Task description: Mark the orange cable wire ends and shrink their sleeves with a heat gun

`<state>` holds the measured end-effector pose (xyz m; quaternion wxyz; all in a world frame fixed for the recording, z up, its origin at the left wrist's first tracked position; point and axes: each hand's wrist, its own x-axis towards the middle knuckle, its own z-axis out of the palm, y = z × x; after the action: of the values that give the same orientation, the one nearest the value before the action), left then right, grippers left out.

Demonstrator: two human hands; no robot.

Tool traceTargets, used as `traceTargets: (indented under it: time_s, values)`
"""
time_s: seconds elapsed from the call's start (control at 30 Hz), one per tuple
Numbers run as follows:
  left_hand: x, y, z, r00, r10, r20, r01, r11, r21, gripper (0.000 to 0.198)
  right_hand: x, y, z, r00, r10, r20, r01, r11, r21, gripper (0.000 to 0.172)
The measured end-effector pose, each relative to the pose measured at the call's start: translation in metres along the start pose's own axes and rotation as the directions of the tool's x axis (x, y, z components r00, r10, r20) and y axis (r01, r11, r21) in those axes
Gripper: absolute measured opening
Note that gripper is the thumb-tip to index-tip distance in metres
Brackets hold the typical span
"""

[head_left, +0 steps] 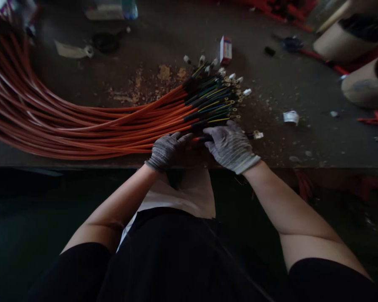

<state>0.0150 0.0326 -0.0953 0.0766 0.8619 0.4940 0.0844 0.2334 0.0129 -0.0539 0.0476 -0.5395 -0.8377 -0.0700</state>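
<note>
A thick bundle of orange cables (pixel 82 126) sweeps in from the left across the dark workbench (pixel 302 142). Their stripped ends (pixel 217 98) fan out into thin coloured wires with ring terminals. Both hands wear grey knit gloves. My left hand (pixel 165 150) is curled on the nearest orange cable at the table's front edge. My right hand (pixel 230 145) lies over the same cable's black-sleeved end, fingers bent around it. A terminal end (pixel 257 134) pokes out to the right of that hand.
Sawdust-like debris (pixel 157 84) lies behind the cables. A small red-and-white box (pixel 226 49) stands at the back, a white scrap (pixel 291 117) to the right. Large cardboard rolls (pixel 365 84) sit at far right. A crimping tool with red handles (pixel 302 48) lies nearby.
</note>
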Motion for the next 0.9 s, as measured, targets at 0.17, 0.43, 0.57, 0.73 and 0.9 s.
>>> traceTargets:
  time_s: [0.17,0.43,0.57,0.73,0.9]
  values:
    - [0.001,0.0,-0.005,0.999,0.011,-0.03,-0.012,0.998,-0.057,0.048,0.009,-0.005,0.019,0.998,-0.022,-0.062,0.016,0.995,-0.1,0.025]
    - [0.0,-0.002,0.009,0.986,0.029,-0.163,-0.049,0.991,-0.125,0.042,0.015,-0.002,0.014,0.988,-0.155,-0.023,0.154,0.987,-0.056,0.025]
    - [0.0,-0.002,0.009,0.992,0.027,-0.125,-0.042,0.991,-0.125,0.043,0.021,-0.007,0.007,0.992,-0.106,0.07,0.104,0.994,0.033,0.026]
    - [-0.002,0.002,-0.003,0.999,0.05,-0.01,-0.05,0.992,-0.111,0.039,0.004,0.011,0.004,1.0,0.002,0.021,-0.005,0.991,0.134,0.033]
    - [0.005,0.0,-0.025,1.0,0.025,0.014,-0.024,0.999,-0.031,0.039,-0.033,0.034,0.038,0.984,0.136,-0.112,-0.107,0.966,0.236,0.037]
